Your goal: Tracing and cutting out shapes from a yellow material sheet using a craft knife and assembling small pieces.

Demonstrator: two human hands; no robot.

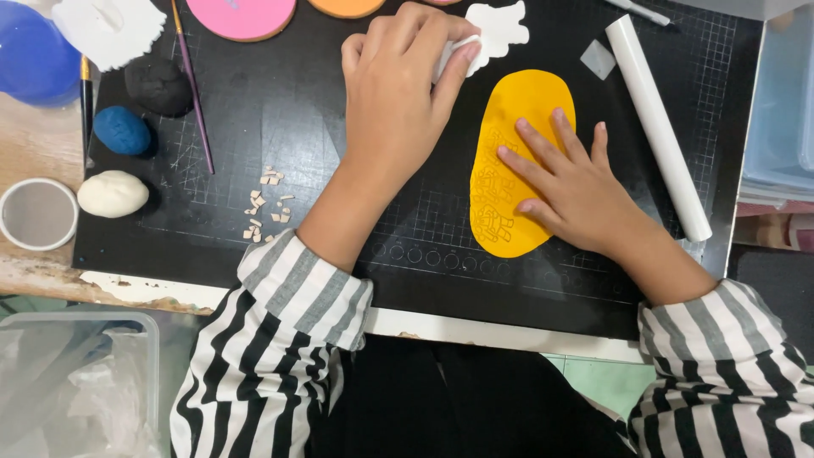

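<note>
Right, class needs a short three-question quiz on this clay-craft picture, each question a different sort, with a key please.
1. True or false: the right hand rests flat on the yellow clay sheet.
2. What does the left hand pinch? A) white piece B) paintbrush C) blue ball
3. Fill in: the white rolling pin lies to the ____ of the yellow sheet.

Key: 1 true; 2 A, a small white piece between the fingertips; 3 right.
</note>
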